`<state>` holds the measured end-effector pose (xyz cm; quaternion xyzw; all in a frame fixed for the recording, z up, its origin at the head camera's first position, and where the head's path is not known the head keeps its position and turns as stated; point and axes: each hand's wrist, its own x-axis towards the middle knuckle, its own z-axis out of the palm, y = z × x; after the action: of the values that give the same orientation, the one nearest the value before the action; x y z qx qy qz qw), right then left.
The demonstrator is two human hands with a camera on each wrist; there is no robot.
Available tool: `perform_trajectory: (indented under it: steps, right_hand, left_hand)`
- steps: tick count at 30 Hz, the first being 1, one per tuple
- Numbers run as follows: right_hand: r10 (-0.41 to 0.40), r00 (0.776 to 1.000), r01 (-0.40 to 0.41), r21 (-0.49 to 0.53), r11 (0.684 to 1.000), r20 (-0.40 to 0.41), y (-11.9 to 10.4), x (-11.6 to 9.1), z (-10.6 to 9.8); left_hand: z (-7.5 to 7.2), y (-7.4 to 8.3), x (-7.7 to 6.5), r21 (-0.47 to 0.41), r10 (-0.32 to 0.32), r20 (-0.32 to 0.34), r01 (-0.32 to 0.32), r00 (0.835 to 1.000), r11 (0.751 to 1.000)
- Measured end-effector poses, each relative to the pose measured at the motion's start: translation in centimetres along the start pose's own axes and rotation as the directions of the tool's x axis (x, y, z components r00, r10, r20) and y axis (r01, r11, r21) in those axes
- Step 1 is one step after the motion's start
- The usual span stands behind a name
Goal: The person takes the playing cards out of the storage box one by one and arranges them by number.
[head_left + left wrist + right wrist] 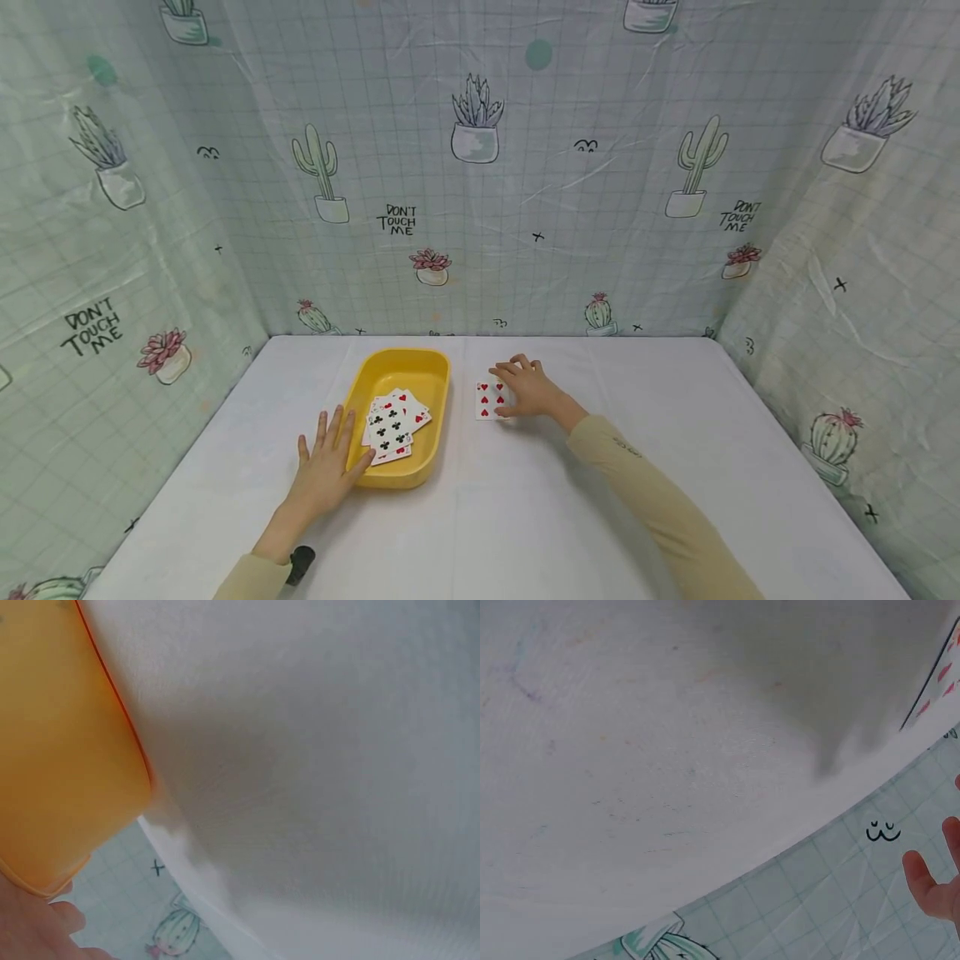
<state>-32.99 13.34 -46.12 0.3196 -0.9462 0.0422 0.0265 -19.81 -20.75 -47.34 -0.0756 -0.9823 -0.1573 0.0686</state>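
A yellow tray (415, 481) stands left of centre on the white table. Playing cards (392, 429) lie loosely piled in it, a clubs card on top and red hearts below. My left hand (324, 468), fingers straight and spread, rests at the tray's left rim; in the left wrist view part of that hand (34, 926) shows by the tray's wall. Right of the tray a hearts card (487, 402) lies face up on the table. Over its right side reaches my right hand (528, 392), fingers spread and slightly bent, the thumb by the card's lower right edge.
The white table (570, 533) reaches back to a grid-patterned curtain (525, 192) printed with cacti, which also hangs at both sides. A dark band (301, 565) sits at the left wrist.
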Motion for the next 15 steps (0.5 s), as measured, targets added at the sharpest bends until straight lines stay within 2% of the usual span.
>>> perform_trajectory:
  steps: [4,11,15]
  right_hand:
    - [0.018,1.0,-0.018,0.03,0.999,-0.002,-0.5,0.3,-0.7]
    - [-0.064,0.995,0.07,0.083,0.994,-0.08,-1.9,0.8,-2.0]
    - [-0.094,0.991,0.102,0.082,0.991,-0.096,-2.8,1.3,-2.4]
  left_hand:
    - [-0.1,0.0,0.0,0.004,-0.002,0.006,0.002,1.0,1.0]
    - [0.1,-0.1,0.0,-0.004,0.0,0.0,0.0,1.0,1.0]
    - [0.1,0.0,0.1,-0.002,-0.001,-0.002,0.001,1.0,1.0]
